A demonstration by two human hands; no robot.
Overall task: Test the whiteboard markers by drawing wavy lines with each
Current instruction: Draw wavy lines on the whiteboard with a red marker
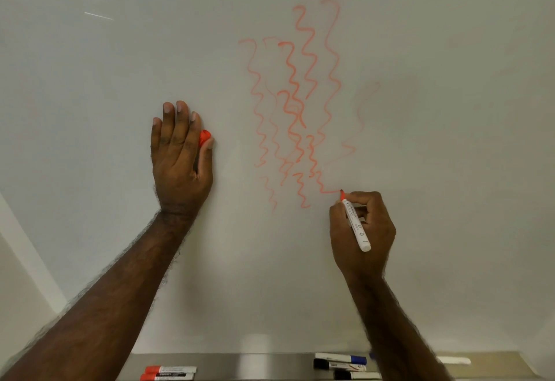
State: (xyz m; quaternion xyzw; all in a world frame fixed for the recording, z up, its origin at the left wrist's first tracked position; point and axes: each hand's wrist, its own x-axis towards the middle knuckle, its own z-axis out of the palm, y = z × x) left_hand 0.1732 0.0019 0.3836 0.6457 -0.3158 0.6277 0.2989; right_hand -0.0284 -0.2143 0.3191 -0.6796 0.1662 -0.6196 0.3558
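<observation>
Nearest, on the metal tray (246,362) below both forearms: two red-capped markers (169,372) under the left arm, black- and blue-capped markers (341,362) beside the right forearm. Right hand (362,230) sits up from there, forearm rising to it, fingers curled, grip pinching the red marker (356,224) near its nib; barrel slants back over the knuckles, tip touching the whiteboard (120,50) just above-left of that grip. Left hand (180,152) is level-higher, well left of it, fingers straight and together, flat on the board, thumb pinning the red cap (205,137) against the index side. Wavy red lines (300,95) run upward from the nib, between the hands and beyond.
</observation>
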